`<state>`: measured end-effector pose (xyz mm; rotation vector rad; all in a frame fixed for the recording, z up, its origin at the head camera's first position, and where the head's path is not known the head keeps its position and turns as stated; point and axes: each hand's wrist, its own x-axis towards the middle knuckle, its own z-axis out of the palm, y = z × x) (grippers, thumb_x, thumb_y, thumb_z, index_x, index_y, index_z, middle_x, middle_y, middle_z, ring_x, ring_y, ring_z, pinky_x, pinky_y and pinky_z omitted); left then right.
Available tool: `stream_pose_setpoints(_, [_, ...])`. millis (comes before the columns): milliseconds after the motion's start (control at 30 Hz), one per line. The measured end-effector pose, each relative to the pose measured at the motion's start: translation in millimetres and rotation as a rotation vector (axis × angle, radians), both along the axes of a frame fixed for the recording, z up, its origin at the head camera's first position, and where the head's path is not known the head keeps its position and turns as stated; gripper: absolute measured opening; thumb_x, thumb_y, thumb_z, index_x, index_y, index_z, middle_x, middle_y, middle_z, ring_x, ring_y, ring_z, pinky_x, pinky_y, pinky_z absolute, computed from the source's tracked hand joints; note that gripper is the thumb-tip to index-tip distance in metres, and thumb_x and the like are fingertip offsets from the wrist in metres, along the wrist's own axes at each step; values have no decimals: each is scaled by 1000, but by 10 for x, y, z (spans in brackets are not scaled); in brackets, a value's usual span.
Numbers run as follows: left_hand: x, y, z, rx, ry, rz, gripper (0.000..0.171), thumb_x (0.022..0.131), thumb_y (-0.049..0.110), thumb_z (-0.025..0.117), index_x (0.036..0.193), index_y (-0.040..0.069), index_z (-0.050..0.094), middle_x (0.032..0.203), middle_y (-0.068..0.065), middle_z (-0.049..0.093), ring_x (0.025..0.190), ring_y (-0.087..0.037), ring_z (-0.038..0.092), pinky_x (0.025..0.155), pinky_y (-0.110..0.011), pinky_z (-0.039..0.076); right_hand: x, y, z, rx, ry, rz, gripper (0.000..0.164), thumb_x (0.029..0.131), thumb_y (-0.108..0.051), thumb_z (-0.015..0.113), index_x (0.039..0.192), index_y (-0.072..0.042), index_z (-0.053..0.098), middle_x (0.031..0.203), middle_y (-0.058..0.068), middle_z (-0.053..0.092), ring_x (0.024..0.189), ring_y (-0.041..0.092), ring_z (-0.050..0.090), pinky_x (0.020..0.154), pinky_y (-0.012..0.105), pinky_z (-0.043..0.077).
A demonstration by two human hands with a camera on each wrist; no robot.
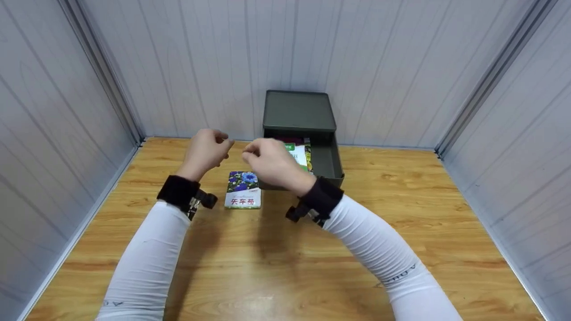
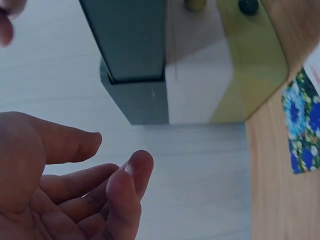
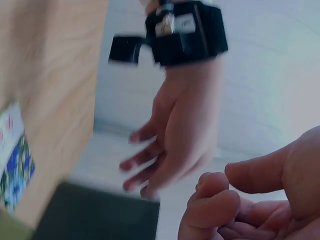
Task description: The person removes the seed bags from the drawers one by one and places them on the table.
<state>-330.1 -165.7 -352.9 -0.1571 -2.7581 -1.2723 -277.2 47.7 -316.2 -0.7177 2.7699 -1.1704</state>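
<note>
Both hands are raised over the wooden table, with nothing visible in either. My left hand [image 1: 207, 147] is bent at the fingers; the left wrist view has a gap between its thumb [image 2: 75, 145] and fingertips. Facing it, my right hand [image 1: 274, 162] has loosely curled fingers [image 3: 212, 205], the thumb close to them. Below the hands lies a seed packet [image 1: 243, 198] with blue flowers and red characters. Behind the right hand stands a dark green box [image 1: 328, 160], its lid [image 1: 299, 110] raised at the back. Packets [image 1: 299, 154] in white, green and yellow lie inside, partly hidden by that hand.
The wooden tabletop [image 1: 401, 223] runs up to a pale panelled back wall [image 1: 214, 67]. Side walls [image 1: 513, 133] close it in left and right. Each wrist wears a black strap [image 1: 321, 198] with a small camera.
</note>
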Motion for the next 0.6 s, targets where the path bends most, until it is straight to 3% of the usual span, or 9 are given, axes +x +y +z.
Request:
stream_pose_setpoints(133, [10, 74, 151, 20, -3, -8, 46, 113, 27, 62, 146, -5, 67, 111, -19, 79, 82, -22, 75, 65, -29, 62, -139, 207, 36, 32, 45, -71, 29, 116, -21, 61, 134, -4, 76, 123, 9, 78, 96, 19, 71, 89, 35, 59])
stream_pose_setpoints(333, [43, 293, 338, 42, -35, -50, 44, 114, 27, 64, 146, -3, 67, 120, -17, 77, 93, -26, 77, 71, -33, 65, -356, 543, -7, 103, 11, -185, 32, 116, -25, 60, 135, -6, 77, 122, 9, 77, 82, 18, 66, 77, 34, 53])
stream_pose_setpoints(500, [69, 506, 478, -1, 13, -110, 38, 113, 25, 66, 139, -3, 72, 117, -15, 78, 91, -27, 78, 68, -31, 64, -497, 737, -70, 172, 4, -224, 33, 116, -25, 60, 133, -5, 78, 107, 9, 78, 66, 17, 62, 69, 34, 50])
stream_pose_setpoints(600, [65, 636, 532, -42, 39, -140, 35, 112, 23, 66, 134, -2, 75, 112, -15, 80, 88, -28, 78, 68, -33, 65, -559, 822, -102, 216, 23, -227, 32, 115, -24, 60, 124, -3, 82, 94, 9, 77, 65, 18, 63, 71, 35, 52])
